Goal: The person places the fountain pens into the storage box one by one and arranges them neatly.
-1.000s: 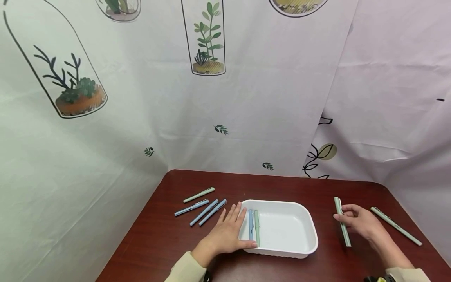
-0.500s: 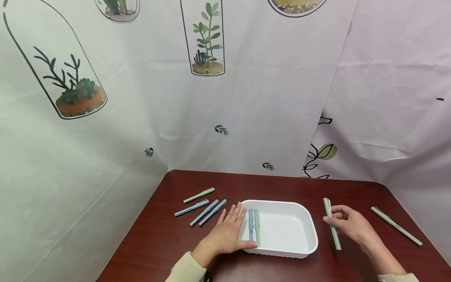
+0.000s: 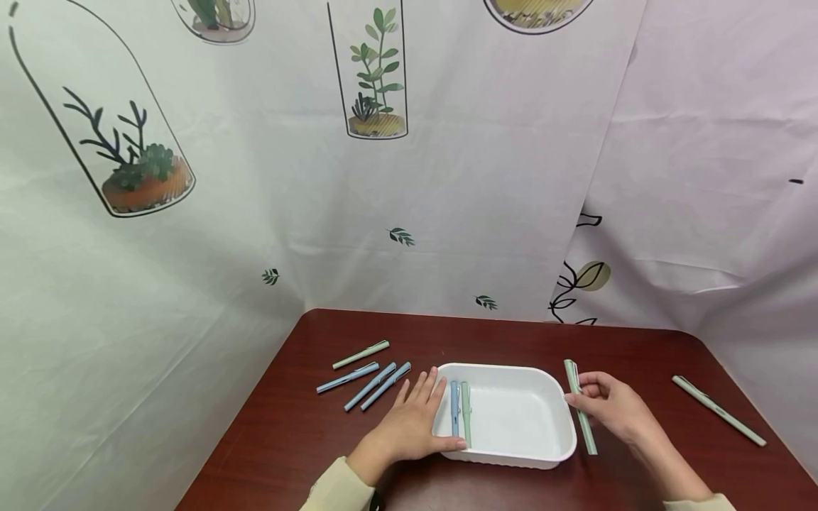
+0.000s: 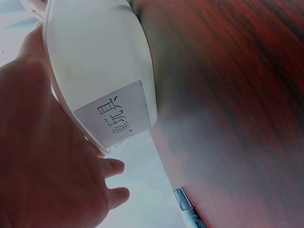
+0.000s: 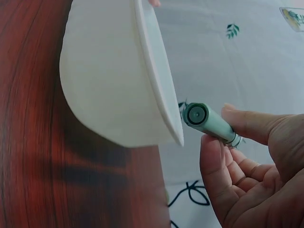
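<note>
A white plastic tray (image 3: 511,458) stands on the table, with a blue pen (image 3: 455,408) and a green pen (image 3: 466,411) lying side by side at its left end. My left hand (image 3: 412,420) rests with spread, straight fingers on the tray's left rim; the left wrist view shows its palm along the tray's labelled side wall (image 4: 104,66). Just off the tray's right rim, my right hand (image 3: 607,403) pinches another green pen (image 3: 580,408) between thumb and fingers. In the right wrist view that pen's round end (image 5: 197,114) points toward the camera, level with the rim.
Left of the tray lie several pens on the dark red table (image 3: 287,433): a green pen (image 3: 361,354) and blue ones, such as the blue pen (image 3: 348,377). One more green pen (image 3: 718,410) lies at the far right. A printed cloth (image 3: 447,234) hangs behind the table.
My right hand has moved left with the green pen, from the open table up to the tray's right rim. The left hand and the tray have stayed where they were.
</note>
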Available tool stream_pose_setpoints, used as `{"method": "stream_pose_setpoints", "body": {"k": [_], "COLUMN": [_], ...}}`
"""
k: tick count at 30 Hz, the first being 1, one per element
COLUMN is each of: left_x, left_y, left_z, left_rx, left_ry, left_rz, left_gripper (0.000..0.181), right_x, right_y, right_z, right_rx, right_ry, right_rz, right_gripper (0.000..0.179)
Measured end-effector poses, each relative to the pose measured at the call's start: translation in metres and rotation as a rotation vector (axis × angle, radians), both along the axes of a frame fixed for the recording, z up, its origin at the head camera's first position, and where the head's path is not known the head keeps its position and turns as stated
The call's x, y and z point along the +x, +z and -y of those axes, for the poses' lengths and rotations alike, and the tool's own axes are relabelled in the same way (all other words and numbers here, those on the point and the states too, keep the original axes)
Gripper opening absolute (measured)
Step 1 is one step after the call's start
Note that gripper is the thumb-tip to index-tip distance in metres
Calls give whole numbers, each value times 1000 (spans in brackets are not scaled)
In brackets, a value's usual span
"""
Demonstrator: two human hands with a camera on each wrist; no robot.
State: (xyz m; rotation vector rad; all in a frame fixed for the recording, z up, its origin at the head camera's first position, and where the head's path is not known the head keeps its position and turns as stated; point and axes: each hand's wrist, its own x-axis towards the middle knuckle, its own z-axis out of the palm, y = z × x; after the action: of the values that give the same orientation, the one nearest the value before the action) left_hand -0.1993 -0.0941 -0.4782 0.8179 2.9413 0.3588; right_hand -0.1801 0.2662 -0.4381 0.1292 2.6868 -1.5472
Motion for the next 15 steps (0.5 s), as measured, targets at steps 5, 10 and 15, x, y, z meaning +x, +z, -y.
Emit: {"method": "stream_pose_setpoints", "body": {"k": [5, 10, 15], "left_x": [1, 1, 2], "left_y": [1, 2, 3], "left_z": [0, 0, 0], "left_rx": [-3, -3, -5], "left_ry": [3, 3, 3], "left_rz": [3, 3, -3], "left_gripper": [112, 112, 111], "right_x": [-2, -3, -3], "right_y": [1, 1, 1], "right_z": [12, 23, 32], "right_rx": [-24, -23, -42], "right_ry": [0, 3, 11], "right_rz": [5, 9, 13], "right_gripper": [49, 46, 48]}}
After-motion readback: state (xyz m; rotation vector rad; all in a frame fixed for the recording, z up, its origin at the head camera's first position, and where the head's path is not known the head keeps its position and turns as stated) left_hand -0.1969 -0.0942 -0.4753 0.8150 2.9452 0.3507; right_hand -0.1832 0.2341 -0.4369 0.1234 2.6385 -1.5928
